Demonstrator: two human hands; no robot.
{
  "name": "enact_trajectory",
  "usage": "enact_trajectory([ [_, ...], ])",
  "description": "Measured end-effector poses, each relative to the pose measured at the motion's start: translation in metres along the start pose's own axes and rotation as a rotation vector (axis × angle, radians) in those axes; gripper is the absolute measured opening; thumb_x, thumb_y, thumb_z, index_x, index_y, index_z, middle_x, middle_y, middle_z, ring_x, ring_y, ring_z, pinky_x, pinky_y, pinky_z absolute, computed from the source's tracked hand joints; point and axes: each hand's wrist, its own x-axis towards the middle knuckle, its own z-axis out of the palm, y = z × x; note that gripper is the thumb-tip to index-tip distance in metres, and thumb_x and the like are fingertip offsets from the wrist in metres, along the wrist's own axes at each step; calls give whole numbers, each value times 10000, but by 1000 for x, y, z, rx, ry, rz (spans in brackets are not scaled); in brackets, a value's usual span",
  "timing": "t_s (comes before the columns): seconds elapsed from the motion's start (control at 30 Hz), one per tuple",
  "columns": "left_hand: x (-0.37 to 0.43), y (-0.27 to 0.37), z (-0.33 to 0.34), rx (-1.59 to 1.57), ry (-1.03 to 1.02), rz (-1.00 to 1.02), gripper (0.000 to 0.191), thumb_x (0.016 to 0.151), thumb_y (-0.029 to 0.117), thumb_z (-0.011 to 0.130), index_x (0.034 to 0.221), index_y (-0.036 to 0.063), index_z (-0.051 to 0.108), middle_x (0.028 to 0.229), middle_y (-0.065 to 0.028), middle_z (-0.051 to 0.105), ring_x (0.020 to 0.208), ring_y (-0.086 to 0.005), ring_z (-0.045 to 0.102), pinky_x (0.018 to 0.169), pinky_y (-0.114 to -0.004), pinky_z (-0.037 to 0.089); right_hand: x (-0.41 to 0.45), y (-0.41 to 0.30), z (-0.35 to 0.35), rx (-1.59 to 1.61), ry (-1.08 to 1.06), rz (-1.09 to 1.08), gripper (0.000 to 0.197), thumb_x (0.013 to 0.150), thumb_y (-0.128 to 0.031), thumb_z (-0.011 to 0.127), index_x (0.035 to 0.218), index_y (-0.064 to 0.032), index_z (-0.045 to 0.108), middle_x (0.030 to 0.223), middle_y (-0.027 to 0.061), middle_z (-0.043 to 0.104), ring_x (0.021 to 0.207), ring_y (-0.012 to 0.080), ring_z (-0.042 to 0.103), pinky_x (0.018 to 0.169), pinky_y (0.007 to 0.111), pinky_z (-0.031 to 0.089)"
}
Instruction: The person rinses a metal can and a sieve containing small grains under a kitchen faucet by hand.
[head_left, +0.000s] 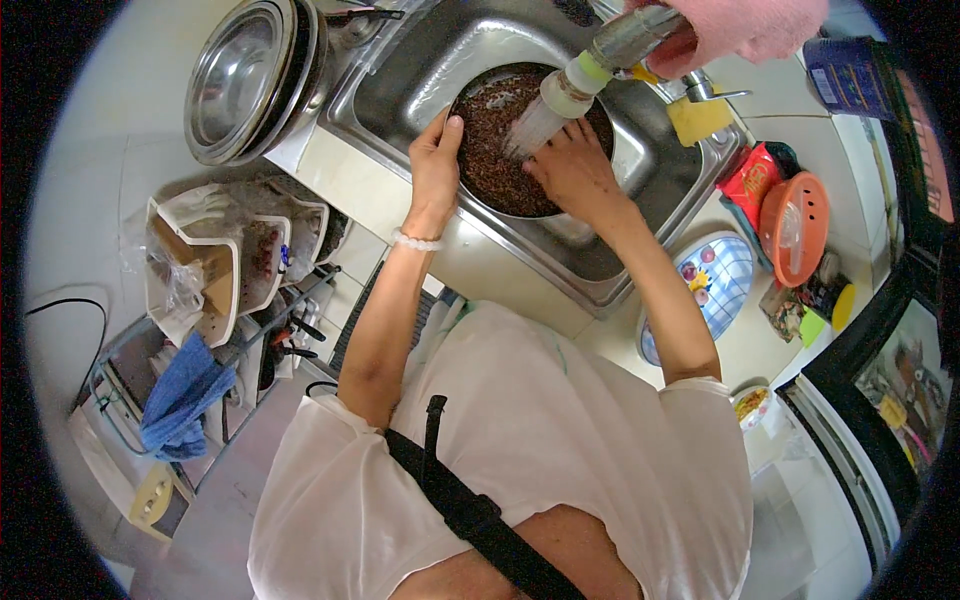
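A round metal pan or bowl (537, 215) stands in the stainless steel sink (420, 56), with many small reddish-brown grains or seeds (491, 150) in water inside it. My left hand (441, 161) grips its left rim, thumb on top. My right hand (576, 169) reaches over the near right rim, its fingers spread among the grains and partly hidden by the faucet and its stream. From the faucet nozzle (566, 91), water pours into the vessel just beside my right fingers.
Stacked metal pans (240, 82) lean left of the sink. A yellow sponge (699, 120) lies by the tap lever (705, 88). Right of the sink are an oval patterned tray (716, 281), an orange basket (814, 232) and a red packet (752, 180). A pink cloth (750, 26) hangs over the faucet.
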Motion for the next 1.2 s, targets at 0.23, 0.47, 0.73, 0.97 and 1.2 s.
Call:
enact_trajectory([
  [0.23,-1,-4,8,14,-44,17,344,947,151,492,1210,-68,521,1118,-85,595,977,-138,540,871,-252,426,28,-26,23,300,241,-14,516,857,-204,545,1323,-39,397,1415,177,319,1307,412,259,1062,511,231],
  [0.47,-3,4,2,45,1,-16,340,946,147,488,1200,-77,521,1090,-84,602,941,-130,552,844,-251,441,0,3,5,44,47,-14,470,827,-125,577,1286,-169,481,1370,142,402,1249,340,368,1045,439,290],
  [0.73,-5,4,5,94,-66,-17,340,942,131,495,1207,-80,516,1087,-94,605,943,-132,561,861,-252,443,24,19,-6,14,127,-213,415,738,24,547,1138,-87,543,1194,186,516,1089,378,503,929,408,429],
  [0.97,1,-2,2,124,-43,14,331,937,128,503,1195,-78,532,1090,-96,606,945,-138,559,860,-250,437,24,41,16,65,291,-2,293,740,30,533,1022,-49,548,1041,190,575,962,374,557,784,409,493],
  [1.2,2,-18,11,-38,33,-25,353,938,128,503,1213,-94,502,1111,-99,595,958,-147,550,868,-258,435,26,15,49,383,97,222,285,750,-13,551,1035,-23,550,1019,229,552,955,398,535,833,451,452],
])
